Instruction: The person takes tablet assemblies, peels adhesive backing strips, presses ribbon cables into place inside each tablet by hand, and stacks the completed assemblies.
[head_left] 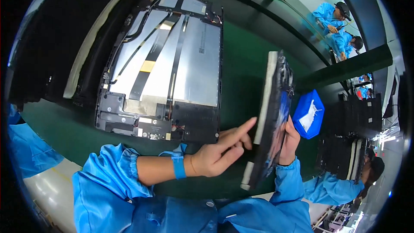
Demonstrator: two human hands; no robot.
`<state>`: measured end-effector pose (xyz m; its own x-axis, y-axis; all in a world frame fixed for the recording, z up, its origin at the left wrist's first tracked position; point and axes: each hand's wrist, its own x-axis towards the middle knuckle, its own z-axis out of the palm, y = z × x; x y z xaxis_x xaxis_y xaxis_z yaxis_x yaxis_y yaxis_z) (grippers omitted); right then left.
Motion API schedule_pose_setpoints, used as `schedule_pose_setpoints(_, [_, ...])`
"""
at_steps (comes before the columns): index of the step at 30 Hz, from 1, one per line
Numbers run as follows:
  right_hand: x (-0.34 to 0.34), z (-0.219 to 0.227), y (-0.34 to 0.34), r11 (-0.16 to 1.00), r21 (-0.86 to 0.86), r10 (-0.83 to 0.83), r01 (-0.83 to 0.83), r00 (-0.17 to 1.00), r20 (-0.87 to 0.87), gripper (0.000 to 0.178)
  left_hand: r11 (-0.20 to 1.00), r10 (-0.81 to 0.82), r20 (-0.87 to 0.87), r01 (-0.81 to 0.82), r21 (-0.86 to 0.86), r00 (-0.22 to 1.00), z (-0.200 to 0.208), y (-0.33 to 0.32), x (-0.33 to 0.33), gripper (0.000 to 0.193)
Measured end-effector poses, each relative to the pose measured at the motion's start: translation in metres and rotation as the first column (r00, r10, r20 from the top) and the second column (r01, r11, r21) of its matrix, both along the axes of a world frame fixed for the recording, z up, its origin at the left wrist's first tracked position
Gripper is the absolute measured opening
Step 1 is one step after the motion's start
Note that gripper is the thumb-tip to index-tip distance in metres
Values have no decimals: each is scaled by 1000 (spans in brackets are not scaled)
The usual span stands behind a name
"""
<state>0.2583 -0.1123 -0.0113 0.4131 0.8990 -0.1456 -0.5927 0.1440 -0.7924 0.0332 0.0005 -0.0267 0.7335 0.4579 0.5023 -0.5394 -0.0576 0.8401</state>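
My right hand (290, 143) grips a thick black slab (272, 116) from its right side and holds it on edge. A pale strip runs along the slab's left edge, broken near the lower end, and its right face is glossy with reflections. To its left is my left hand (217, 153), with the index finger stretched toward the pale strip and the other fingers partly bent. Nothing shows in that hand, and a blue band circles its wrist. Beyond it lies an opened tablet-like device (202, 60), with silver battery panels, dark ribbon cables and a black frame.
A blue bin (319, 123) holding white pieces stands right of the slab on the green tabletop (246, 39). Black trays with a pale edge (88, 43) line the left side. More black trays (340, 153) are stacked at right, near a co-worker's blue sleeve (332, 188).
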Motion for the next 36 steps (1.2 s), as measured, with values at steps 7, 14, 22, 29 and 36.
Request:
schedule_pose_setpoints(7, [-3, 8, 2, 993, 69, 111, -93, 929, -353, 48, 996, 43, -58, -38, 85, 997, 4, -3, 2, 45])
schedule_pose_setpoints(14, [-5, 1, 8, 944, 281, 320, -174, 687, -652, 88, 993, 84, -291, -55, 106, 953, 2, -4, 5, 24])
schedule_pose_setpoints(22, [-34, 19, 31, 860, 505, 483, -76, 446, -754, 80, 993, 93, -383, -55, 108, 919, 3, -6, 6, 19])
schedule_pose_setpoints(29, [-45, 35, 33, 854, 511, 494, -95, 455, -741, 68, 986, 68, -438, 6, 166, 897, 2, -8, 5, 16])
schedule_pose_setpoints(36, [-40, 53, 52, 866, 472, 481, -168, 541, -690, 73, 980, 124, -384, -52, 192, 915, -4, -10, 9, 17])
